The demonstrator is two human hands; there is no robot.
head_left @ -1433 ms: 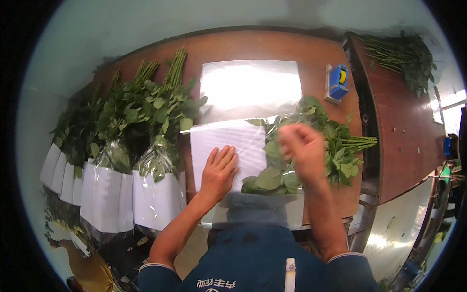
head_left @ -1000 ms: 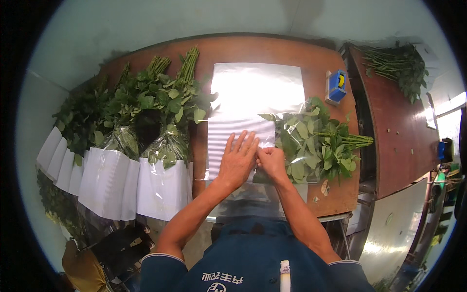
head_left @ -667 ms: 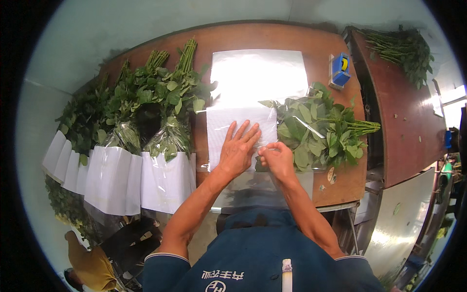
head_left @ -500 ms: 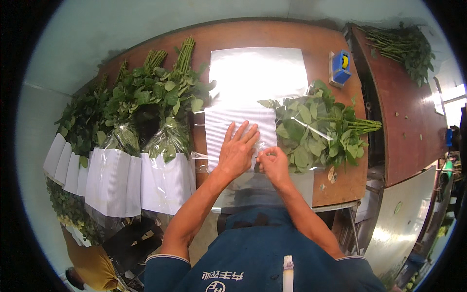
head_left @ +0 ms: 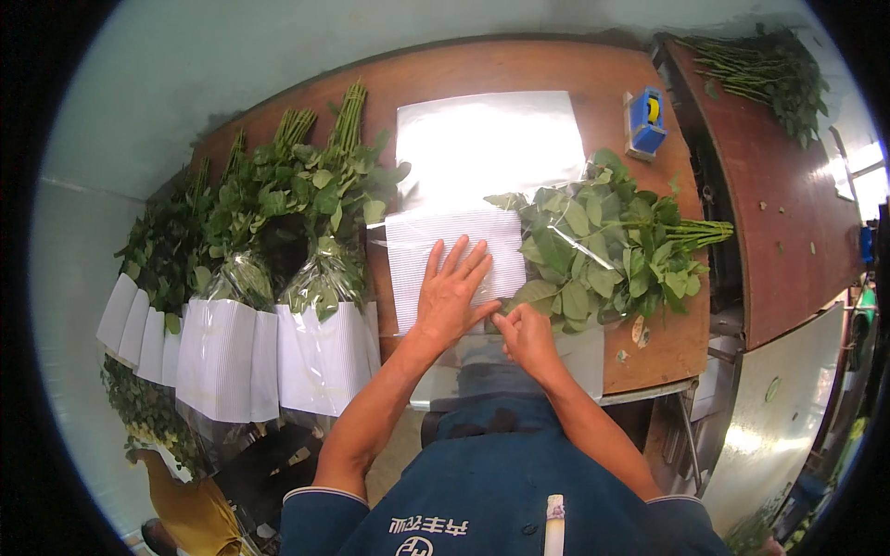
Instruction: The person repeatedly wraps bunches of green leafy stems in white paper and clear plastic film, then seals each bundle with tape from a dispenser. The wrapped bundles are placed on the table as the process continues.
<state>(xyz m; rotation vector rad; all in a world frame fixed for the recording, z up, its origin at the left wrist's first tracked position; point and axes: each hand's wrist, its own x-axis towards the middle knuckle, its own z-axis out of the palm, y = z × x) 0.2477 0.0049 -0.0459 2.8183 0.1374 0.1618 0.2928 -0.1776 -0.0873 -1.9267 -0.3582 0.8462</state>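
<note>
A bundle of green leafy stems (head_left: 649,248) lies sideways on the table, cut ends to the right. White corrugated paper (head_left: 413,239), with clear film over it, wraps its left end. Flat on this paper rests my left hand (head_left: 451,295), fingers spread and thumb reaching toward the right hand. Beside that thumb, at the near edge of the wrap, my right hand (head_left: 527,341) is closed in a pinch. What sits between its fingertips is too small to make out.
Shiny clear sheets (head_left: 482,139) lie behind the wrap. A blue tape dispenser (head_left: 646,123) with a yellow core stands at the back right. Several wrapped bundles (head_left: 324,343) line the left side. More loose stems (head_left: 760,74) lie on a side table (head_left: 788,222).
My right hand has drawn closer to the left thumb, which now stretches out toward it. The left palm stays on the paper. The whole view has shifted slightly.
</note>
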